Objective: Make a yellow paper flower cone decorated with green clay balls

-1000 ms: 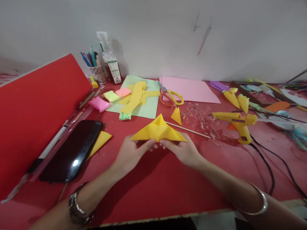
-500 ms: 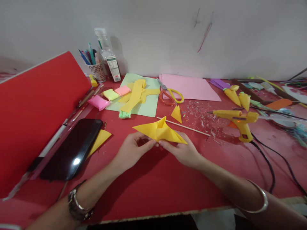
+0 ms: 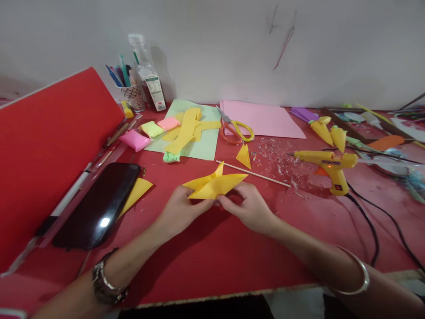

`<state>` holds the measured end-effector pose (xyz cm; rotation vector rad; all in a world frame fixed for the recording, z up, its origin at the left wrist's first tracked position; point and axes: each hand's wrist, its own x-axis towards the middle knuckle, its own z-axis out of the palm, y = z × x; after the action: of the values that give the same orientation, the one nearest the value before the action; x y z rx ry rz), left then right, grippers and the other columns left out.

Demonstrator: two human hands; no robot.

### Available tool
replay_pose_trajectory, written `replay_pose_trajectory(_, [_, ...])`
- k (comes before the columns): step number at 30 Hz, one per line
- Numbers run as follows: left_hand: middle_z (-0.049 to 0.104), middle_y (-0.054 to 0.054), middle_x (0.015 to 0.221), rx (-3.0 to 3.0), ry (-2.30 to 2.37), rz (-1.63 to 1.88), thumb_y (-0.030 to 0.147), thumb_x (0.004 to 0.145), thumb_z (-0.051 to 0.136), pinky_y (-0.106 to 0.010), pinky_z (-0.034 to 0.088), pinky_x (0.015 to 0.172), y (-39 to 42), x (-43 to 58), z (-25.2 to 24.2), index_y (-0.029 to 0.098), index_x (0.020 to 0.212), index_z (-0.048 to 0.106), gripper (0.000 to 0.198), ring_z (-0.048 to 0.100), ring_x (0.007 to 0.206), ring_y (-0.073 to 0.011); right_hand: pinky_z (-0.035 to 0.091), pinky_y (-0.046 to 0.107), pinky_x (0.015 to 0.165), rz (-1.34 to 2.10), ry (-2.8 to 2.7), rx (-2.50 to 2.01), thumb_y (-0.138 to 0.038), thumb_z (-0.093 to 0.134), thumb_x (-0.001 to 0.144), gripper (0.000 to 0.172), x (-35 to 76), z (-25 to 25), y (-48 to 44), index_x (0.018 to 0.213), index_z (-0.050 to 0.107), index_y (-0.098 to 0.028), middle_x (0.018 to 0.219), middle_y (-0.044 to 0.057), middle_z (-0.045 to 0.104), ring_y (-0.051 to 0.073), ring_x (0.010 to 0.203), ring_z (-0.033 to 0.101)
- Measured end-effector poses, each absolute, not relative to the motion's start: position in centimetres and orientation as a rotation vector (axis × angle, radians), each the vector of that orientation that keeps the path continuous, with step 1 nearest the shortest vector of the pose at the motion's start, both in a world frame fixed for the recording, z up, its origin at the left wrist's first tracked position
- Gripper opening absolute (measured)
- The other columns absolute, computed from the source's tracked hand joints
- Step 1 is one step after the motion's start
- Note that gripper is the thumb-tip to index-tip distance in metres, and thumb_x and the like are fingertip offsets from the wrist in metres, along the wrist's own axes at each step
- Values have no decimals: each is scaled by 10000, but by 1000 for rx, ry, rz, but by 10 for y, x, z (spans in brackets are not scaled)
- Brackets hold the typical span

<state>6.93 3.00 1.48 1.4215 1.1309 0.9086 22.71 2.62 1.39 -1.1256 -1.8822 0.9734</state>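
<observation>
Red tabletop below, and look: left hand and right hand both pinched on the folded yellow paper!

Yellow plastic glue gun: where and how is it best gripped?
Likely by the yellow handle, the right hand, once free, coming from the near side: the handle slants toward the person, while the narrow dark nozzle points left, and the glowing orange light suggests heat.
</observation>
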Motion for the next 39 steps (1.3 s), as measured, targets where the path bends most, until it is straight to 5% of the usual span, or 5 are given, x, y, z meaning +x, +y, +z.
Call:
replay_pose_trajectory(10, [702,0,774,1456,1113,916,215,605,617,-255,512,666,30,71,22,215,741,667,145,637,720,-170,464,241,630,1084,-1822,-1081,-208,481,767,85,225,12,27,791,553,-170,748,21,623,124,679,578])
replay_pose_trajectory(17, [650,10,595,1544,1153,938,273,679,546,-198,470,540,28,70,17,194,593,606,132,578,548,-121,450,249,675,1047,-1886,-1011,-225,403,827,183,224,15,26,731,548,-167,775,39,620,131,733,573])
replay_pose_trajectory(25, [544,29,488,1588,1172,842,321,705,507,-187,423,486,24,72,19,189,504,522,241,517,489,-102,470,242,640,1166,-1666,-1006,-246,475,778,67,222,10,25,766,503,-186,709,6,596,116,662,574])
replay_pose_trajectory(35, [521,25,517,1722,957,609,332,671,580,-182,329,419,21,69,16,156,589,540,199,453,463,-89,366,196,509,984,-1725,-1166,-263,375,821,187,224,15,26,648,392,-194,600,-31,419,82,546,413])
replay_pose_trajectory(39, [585,-15,612,1654,771,636,393,714,489,-220,405,521,28,60,19,164,643,578,255,522,559,-134,313,197,481,852,-1872,-1149,-251,358,836,214,227,15,27,629,340,-200,579,-41,368,79,514,361])
